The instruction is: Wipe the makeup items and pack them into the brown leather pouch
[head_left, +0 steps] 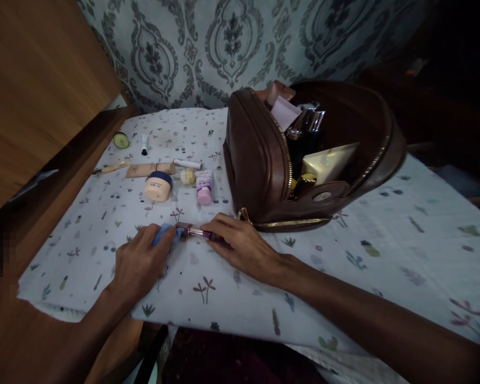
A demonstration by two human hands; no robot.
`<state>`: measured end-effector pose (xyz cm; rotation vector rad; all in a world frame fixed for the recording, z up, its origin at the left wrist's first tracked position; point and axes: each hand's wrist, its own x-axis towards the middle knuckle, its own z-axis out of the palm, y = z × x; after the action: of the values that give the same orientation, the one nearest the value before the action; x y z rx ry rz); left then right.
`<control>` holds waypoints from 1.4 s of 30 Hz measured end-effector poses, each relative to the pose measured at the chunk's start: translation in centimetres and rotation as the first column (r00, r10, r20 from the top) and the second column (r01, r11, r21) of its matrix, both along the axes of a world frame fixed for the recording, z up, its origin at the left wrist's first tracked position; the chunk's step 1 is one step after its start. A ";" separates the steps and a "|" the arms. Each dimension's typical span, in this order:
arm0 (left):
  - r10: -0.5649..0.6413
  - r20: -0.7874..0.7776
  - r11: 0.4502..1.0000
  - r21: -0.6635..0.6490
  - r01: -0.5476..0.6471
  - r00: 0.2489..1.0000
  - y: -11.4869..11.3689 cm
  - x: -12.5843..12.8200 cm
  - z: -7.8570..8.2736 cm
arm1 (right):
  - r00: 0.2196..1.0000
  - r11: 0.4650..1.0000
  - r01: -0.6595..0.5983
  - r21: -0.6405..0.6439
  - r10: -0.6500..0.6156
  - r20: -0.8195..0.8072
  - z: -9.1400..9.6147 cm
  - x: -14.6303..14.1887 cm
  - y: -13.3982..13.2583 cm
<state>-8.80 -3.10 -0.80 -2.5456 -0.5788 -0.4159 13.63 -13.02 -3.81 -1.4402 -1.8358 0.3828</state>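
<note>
My right hand (250, 250) grips one end of a slim, dark red and silver cosmetic tube (197, 231), possibly a lip gloss. A bunched blue cloth (162, 232) is pinched in my left hand (142, 262) and meets the tube's other end. Both hands are low over the front middle of the table. Beyond them lie a jar with a navy lid (158, 188), a pink and white tube (204, 188) and a small cream-coloured pot (188, 176). Just past my right hand stands an unzipped brown cosmetic bag (256, 154) holding several tubes and bottles.
A beige tube (150, 170), a white stick (187, 163), a small white tube with a black cap (144, 145) and a round green item (121, 140) lie at the far left. The printed cloth (232, 298) covers the table. A wooden panel (44, 80) rises along the left.
</note>
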 end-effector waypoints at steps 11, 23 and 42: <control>-0.073 0.081 0.996 -0.038 0.077 0.994 -0.3 0.3 -0.3 | 0.979 0.999 0.000 0.039 0.008 -0.203 0.1 -0.1 0.1; -0.274 0.082 0.962 0.030 0.273 0.958 -3.5 3.8 0.8 | 0.993 0.999 -0.035 0.002 0.035 -0.112 -0.3 -0.1 -0.4; 0.067 0.115 0.995 -0.080 -0.058 0.991 -1.9 0.7 0.4 | 0.966 0.990 0.068 -0.127 -0.034 0.255 1.2 -0.7 -0.4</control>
<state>-8.07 -4.96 -0.36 -2.5807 -0.7299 -0.5339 12.94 -13.39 -2.59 -1.6911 -2.0004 0.3143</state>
